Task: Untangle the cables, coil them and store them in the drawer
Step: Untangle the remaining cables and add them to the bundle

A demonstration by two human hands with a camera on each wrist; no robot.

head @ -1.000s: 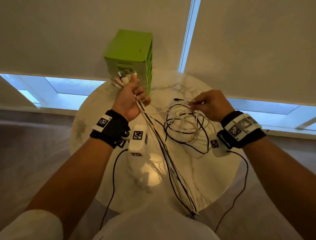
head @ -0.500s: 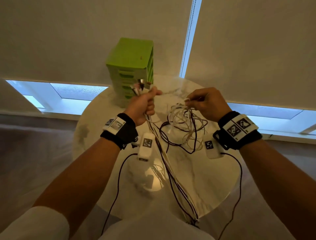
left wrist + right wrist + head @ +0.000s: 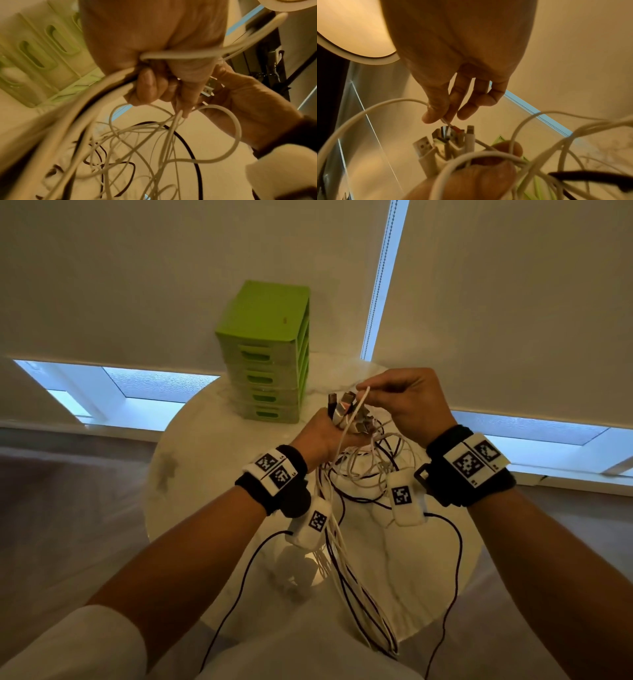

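Round marble table [image 3: 212, 467] by blinds, left hand [image 3: 322, 436] fisting cables [image 3: 342, 546], right hand [image 3: 404, 402] pinching one.

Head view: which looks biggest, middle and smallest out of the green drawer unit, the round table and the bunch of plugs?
1. Round table
2. Green drawer unit
3. Bunch of plugs, gripped in the left hand

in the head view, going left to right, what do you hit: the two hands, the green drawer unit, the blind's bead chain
green drawer unit → left hand → bead chain → right hand
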